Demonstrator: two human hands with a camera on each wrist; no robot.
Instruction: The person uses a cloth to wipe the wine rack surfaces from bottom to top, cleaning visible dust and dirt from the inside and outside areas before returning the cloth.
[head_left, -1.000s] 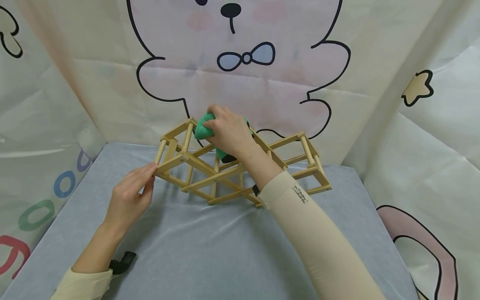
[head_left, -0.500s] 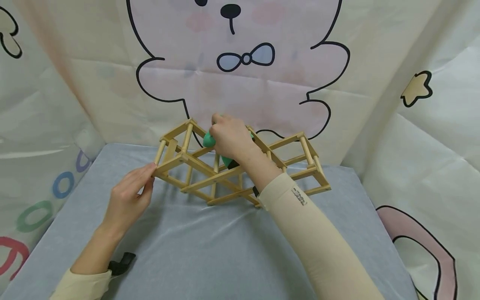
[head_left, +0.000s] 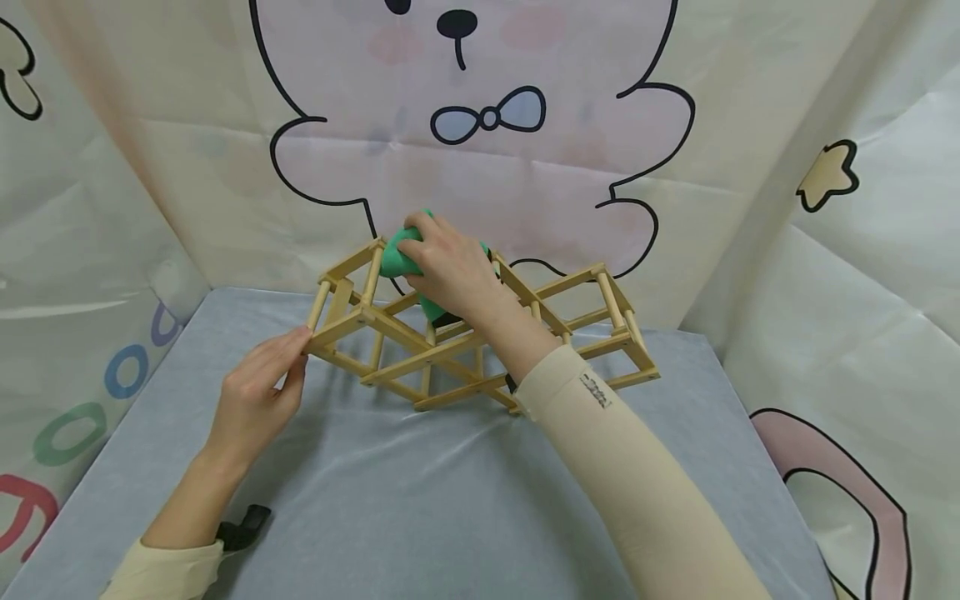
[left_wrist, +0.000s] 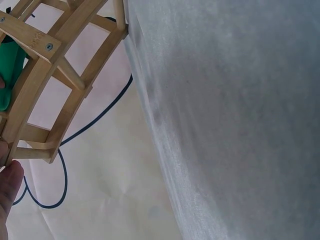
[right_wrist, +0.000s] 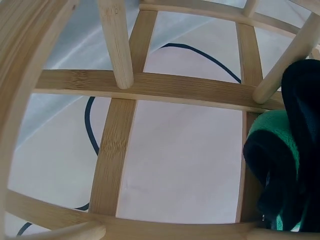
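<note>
Wiping looks under way; we cannot tell how much remains.
Our left hand pinches the left end of the wooden rack near the table's far edge; beyond, our right hand clutches the green cloth among its bars, farther left than half a second ago.

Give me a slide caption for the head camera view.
Left hand holds one end of a wooden rack while the right hand grips a green cloth.
</note>
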